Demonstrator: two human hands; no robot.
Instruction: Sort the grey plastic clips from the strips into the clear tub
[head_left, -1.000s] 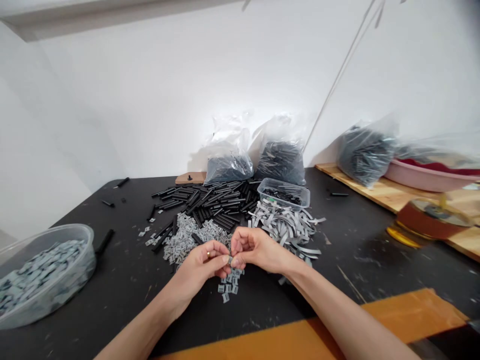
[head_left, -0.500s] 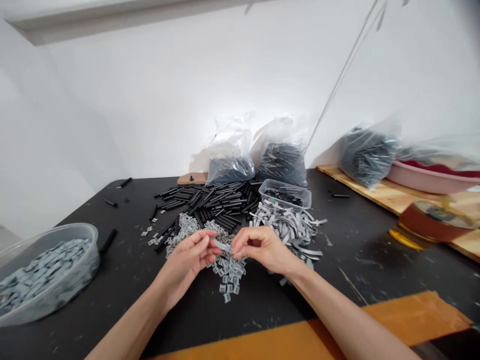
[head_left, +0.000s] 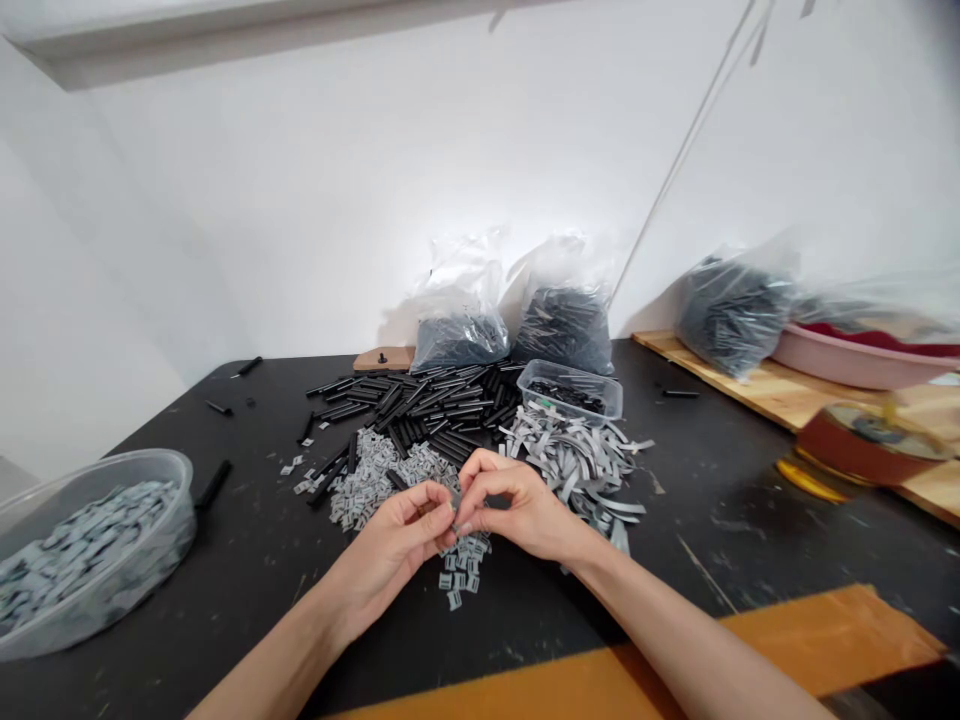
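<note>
My left hand (head_left: 401,540) and my right hand (head_left: 517,507) meet fingertip to fingertip at the middle of the table. Both are closed in a pinch on a short grey strap (head_left: 454,499), mostly hidden by the fingers. Below and behind them spreads a pile of small grey plastic buckles (head_left: 365,480). To the right of my right hand lies a heap of loose grey straps (head_left: 581,455). Behind the buckles, many black tubes (head_left: 442,395) are strewn in a pile.
At the left stands a clear tub (head_left: 184,495) of grey pieces. A small clear box (head_left: 615,400) holds black parts. Filled plastic bags (head_left: 566,325) lean against the wall. On the right are a tape roll (head_left: 862,445), a wooden board (head_left: 765,400) and a pink basin (head_left: 847,358).
My hands have come together, and the strap that showed between them is now mostly covered by fingers. My left hand has shifted slightly right and down.
</note>
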